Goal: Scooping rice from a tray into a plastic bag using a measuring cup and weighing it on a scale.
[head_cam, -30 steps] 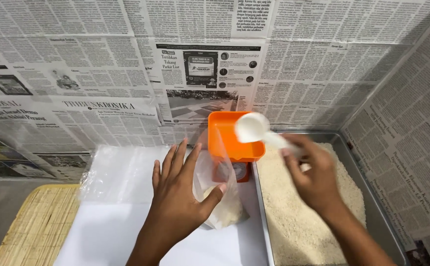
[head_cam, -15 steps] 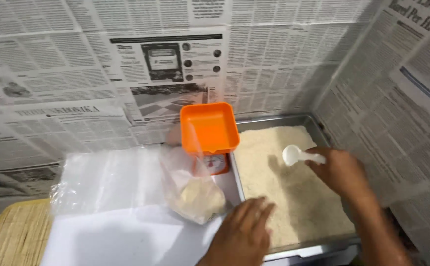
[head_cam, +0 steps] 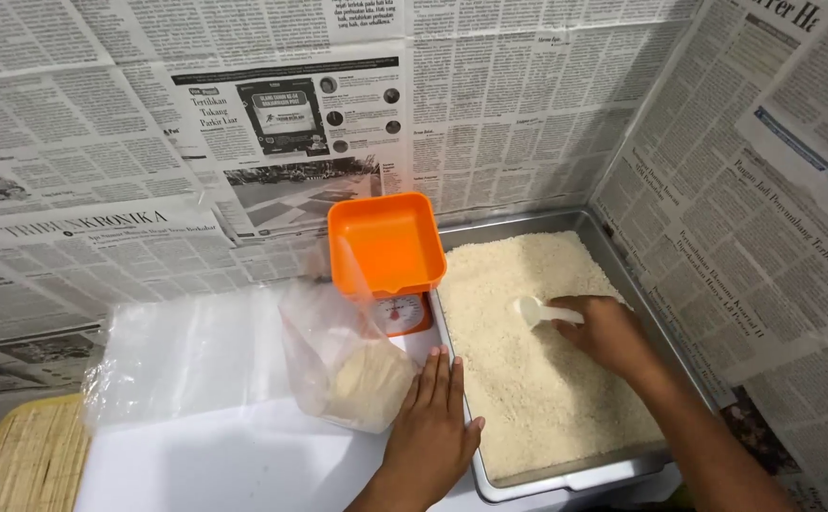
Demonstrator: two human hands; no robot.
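Clenched around the handle of a white scoop (head_cam: 539, 311), the right hand (head_cam: 608, 337) has the bowl pressed into the rice (head_cam: 528, 398), pointing toward 9 o'clock. The left hand (head_cam: 433, 427) grasps nothing: its grip is released, fingers straight and flat on the white table (head_cam: 224, 465), touching the tray's (head_cam: 566, 482) left rim and just beside the bag (head_cam: 352, 365).

Judging by this, the step in hand is scooping: the bowl sits at the surface of the rice near the tray's middle and does not look full. A lift from here would call for a level scoop and a path toward 9 o'clock, over the tray's rim. The clear bag, at 10 o'clock from the left hand, holds a small heap of rice at its bottom. Its mouth sags and no hand holds it open, so it would want steadying first.

An orange scale (head_cam: 387, 245) with a square pan stands at 12 o'clock from the bag, touching or nearly touching it, and crowds the way between tray and bag. Clear plastic sheets (head_cam: 186, 356) lie at 9 o'clock from the bag, a woven mat (head_cam: 30, 460) at the far 8 o'clock corner. Newspaper (head_cam: 528, 114) covers the walls behind and to the right.
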